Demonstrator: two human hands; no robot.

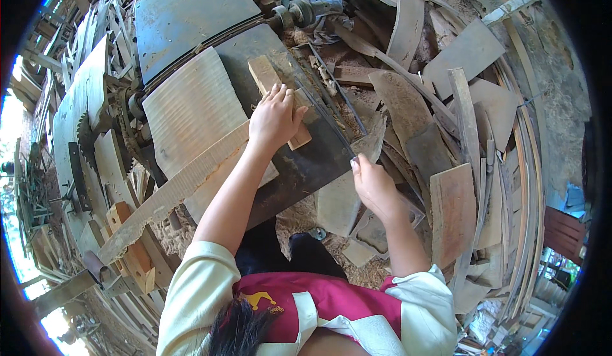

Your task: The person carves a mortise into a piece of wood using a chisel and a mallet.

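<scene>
My left hand (275, 119) lies over a narrow wooden block (262, 74), its fingers curled across the top and the thumb along the right side. The block rests lengthwise on a dark metal machine table (312, 176). My right hand (375, 184) is closed at the table's near right corner, thumb and fingers pinching its edge. Left of the block, a broad pale board with a rippled surface (191, 104) lies on the machine. A long rough-edged plank (182, 187) slants under my left forearm, from the table down to the lower left.
Beyond a gap across the machine is a second, blue-grey metal table (191, 21). Thin metal rods (341, 91) lie along the right side. Offcuts (452, 206) are heaped on the right. At left stands a toothed saw blade (83, 136) near stacked boards. Shavings (296, 236) cover the floor.
</scene>
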